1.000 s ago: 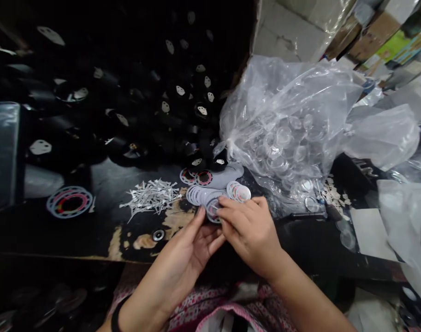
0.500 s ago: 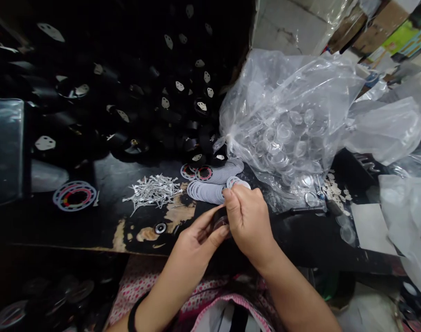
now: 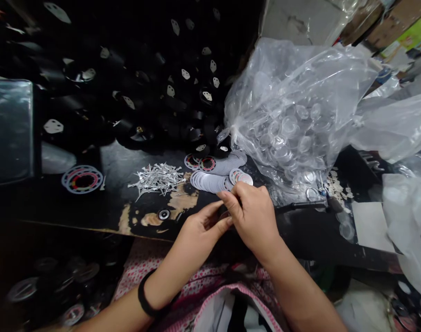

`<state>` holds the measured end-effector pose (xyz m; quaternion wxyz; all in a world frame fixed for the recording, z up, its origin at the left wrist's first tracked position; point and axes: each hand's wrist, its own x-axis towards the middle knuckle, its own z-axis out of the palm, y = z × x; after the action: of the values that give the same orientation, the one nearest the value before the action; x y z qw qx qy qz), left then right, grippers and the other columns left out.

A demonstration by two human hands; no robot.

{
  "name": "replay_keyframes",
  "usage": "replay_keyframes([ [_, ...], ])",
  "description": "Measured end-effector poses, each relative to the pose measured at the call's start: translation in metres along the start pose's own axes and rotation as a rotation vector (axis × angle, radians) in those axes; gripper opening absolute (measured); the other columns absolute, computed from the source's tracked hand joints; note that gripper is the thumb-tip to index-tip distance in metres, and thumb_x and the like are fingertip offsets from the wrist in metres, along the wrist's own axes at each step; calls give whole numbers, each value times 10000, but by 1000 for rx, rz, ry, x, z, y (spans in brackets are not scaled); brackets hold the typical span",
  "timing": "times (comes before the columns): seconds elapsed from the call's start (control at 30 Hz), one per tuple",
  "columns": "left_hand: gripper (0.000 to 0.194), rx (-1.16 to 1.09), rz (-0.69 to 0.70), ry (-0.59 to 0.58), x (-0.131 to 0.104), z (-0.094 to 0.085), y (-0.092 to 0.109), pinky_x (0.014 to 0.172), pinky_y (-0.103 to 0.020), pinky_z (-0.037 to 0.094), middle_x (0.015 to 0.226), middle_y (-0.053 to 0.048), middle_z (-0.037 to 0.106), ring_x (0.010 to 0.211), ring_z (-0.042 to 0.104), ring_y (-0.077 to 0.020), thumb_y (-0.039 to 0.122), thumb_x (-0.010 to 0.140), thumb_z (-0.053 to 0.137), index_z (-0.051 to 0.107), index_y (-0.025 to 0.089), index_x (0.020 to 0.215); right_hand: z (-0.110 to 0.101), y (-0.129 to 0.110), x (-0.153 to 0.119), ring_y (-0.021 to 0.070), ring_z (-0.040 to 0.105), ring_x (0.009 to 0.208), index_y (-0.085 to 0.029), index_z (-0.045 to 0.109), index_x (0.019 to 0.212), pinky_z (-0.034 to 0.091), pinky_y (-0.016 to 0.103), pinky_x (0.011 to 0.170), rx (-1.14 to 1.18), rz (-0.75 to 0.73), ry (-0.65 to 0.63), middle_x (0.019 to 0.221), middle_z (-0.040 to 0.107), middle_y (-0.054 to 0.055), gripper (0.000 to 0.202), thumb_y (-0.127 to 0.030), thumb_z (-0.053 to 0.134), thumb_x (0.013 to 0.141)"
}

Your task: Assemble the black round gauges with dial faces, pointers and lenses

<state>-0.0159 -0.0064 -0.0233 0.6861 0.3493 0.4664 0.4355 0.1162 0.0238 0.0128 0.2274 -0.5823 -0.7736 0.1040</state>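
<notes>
Grey round dials (image 3: 94,180) with red rings bear markings too small to read; left hand (image 3: 202,227) and right hand (image 3: 255,219) grip a dark, mostly hidden part (image 3: 224,214).

A small dark piece (image 3: 224,214) sat between the left hand (image 3: 200,230) and the right hand (image 3: 257,216), near the table's front edge. Fingers hid most of it, so its full shape and tilt could not be told. The left thumb and fingers curled about it; the right hand bent over its right side. Just beyond, a row of pale grey discs (image 3: 208,182) lay flat, overlapping from left to right, their right end close to the right hand.
</notes>
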Motion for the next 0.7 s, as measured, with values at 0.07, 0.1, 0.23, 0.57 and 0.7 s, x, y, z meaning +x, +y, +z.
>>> replay_keyframes([
  [0.07, 338, -9, -4, -14, -1, 1, -2, 962, -353, 576, 1105, -27, 807, 1054, 742, -247, 285, 746, 783, 764, 217, 1077, 1, 1, -1, 136, 495, 583, -214, 460, 666, 285, 303, 657, 30, -2, 8, 608, 551, -16, 586, -578, 217, 1057],
  [0.1, 348, -23, -10, -22, -1, 1, -3, 960, -362, 579, 1111, -32, 806, 1059, 741, -253, 289, 753, 779, 760, 214, 1092, 3, 2, -1, 133, 483, 568, -215, 457, 658, 291, 301, 655, 56, -6, 27, 602, 547, -13, 587, -540, 194, 1070],
  [0.23, 425, -83, -31, -27, -3, -2, -3, 979, -406, 576, 1219, -62, 769, 1138, 708, -284, 343, 797, 761, 723, 212, 1200, 12, 3, 6, 131, 478, 555, -217, 474, 645, 319, 295, 666, 172, -21, 93, 585, 545, -8, 564, -431, 195, 1087],
  [0.57, 405, 230, 131, 70, -17, 5, 8, 1083, -405, 492, 1334, -61, 709, 1282, 619, -277, 369, 909, 634, 646, 238, 1292, 3, -7, 10, 143, 530, 628, -223, 464, 667, 377, 287, 668, 341, 44, 158, 626, 543, -1, 459, -369, 290, 1066],
  [0.7, 397, 437, 242, 125, -19, 6, 14, 1070, -396, 503, 1350, -64, 700, 1250, 645, -275, 381, 932, 603, 638, 250, 1305, 9, -12, 13, 145, 537, 616, -224, 475, 656, 394, 295, 664, 416, 32, 226, 627, 555, 6, 458, -339, 286, 1057],
])
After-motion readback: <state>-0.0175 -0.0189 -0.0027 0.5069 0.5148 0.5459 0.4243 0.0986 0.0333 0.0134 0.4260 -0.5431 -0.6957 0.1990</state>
